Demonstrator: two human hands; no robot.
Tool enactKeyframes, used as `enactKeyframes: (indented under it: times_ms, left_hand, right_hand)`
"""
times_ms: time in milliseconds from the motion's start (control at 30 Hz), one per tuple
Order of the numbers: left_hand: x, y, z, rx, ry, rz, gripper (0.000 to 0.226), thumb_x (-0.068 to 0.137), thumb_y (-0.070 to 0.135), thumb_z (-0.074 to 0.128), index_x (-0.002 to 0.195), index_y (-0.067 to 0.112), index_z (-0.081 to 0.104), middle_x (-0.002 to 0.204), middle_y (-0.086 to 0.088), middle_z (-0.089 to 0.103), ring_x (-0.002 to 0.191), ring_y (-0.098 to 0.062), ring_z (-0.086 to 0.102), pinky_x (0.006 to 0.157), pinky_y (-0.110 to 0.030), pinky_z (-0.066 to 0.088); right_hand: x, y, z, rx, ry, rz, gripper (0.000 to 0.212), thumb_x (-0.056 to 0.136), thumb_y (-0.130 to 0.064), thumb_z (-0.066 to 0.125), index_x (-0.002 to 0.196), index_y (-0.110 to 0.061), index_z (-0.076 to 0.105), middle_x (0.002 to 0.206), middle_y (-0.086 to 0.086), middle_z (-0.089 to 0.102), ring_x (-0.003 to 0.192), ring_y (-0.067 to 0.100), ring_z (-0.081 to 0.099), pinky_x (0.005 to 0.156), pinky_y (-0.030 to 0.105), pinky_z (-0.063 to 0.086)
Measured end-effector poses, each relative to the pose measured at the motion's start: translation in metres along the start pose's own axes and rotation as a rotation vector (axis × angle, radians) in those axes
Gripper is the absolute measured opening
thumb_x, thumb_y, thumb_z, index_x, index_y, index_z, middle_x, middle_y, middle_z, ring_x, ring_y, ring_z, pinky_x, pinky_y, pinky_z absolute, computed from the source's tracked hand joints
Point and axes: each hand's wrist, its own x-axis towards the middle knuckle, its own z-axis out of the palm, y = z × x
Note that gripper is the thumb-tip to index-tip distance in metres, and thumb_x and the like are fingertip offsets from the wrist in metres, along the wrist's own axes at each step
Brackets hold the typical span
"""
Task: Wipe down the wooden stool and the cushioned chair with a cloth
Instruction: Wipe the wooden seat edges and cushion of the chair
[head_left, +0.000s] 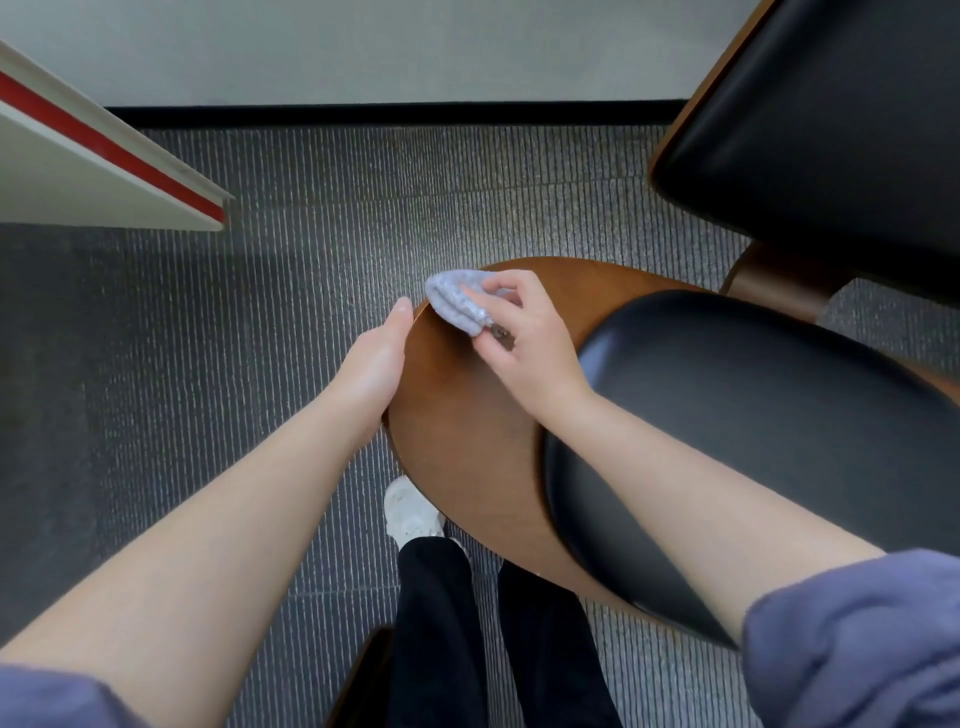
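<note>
**Cloth at the far rim of a wooden seat shell**

Pushed-up blue-grey sleeves (857, 639) frame two bare forearms reaching down over a curved wooden shell (467, 431). The right hand (524, 338) pinches a bunched grey cloth (457, 304) between curled fingers and thumb, and the cloth lies pressed on the wood close to the shell's far edge. Just left of the cloth, the left hand (376, 358) lies against the shell's left rim with its thumb straight along the edge. Its fingers are hidden beneath the rim, so whether they curl around it cannot be told. A glossy black cushion (727, 441) sits on the shell directly under the right forearm. Beyond and to the right of the right hand stands a second black-cushioned chair (831, 130) with a wooden frame. Below the left wrist, a white shoe (413, 512) and black trousers (441, 623) stand on grey ribbed carpet (260, 322). Far to the left of the left hand, a white board with a red stripe (104, 156) juts into view.
</note>
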Motion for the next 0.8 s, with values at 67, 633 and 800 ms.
enactKeyframes:
  times_ms: [67,633,800]
  left_hand:
    - [0.000,0.000,0.000,-0.001,-0.008,0.004,0.060,0.095,0.062,0.036,0.119,0.016,0.067,0.107,-0.004,0.073,0.101,-0.023,0.068,0.101,-0.044,0.047]
    - [0.007,0.009,-0.023,0.034,-0.389,0.027,0.044,0.105,0.041,0.036,0.125,0.013,0.062,0.118,-0.014,0.069,0.112,-0.025,0.066,0.102,-0.045,0.047]
    - [0.012,0.012,-0.029,0.082,-0.425,-0.060,0.059,0.100,0.055,0.031,0.127,0.011,0.059,0.124,-0.009,0.066,0.116,-0.023,0.062,0.104,-0.046,0.044]
  right_hand:
    - [-0.002,-0.006,0.001,0.007,0.001,0.032,0.030,0.083,-0.012,0.061,0.112,-0.014,0.071,0.116,0.007,0.051,0.102,0.028,0.054,0.088,0.042,0.049]
    - [-0.037,-0.053,0.036,0.062,0.208,0.142,0.030,0.085,-0.009,0.061,0.113,-0.008,0.070,0.111,0.004,0.054,0.097,0.018,0.057,0.087,0.027,0.047]
    - [-0.064,-0.055,0.041,0.047,0.215,0.203,0.026,0.085,-0.006,0.063,0.110,-0.005,0.070,0.108,0.008,0.054,0.087,0.017,0.055,0.082,0.024,0.046]
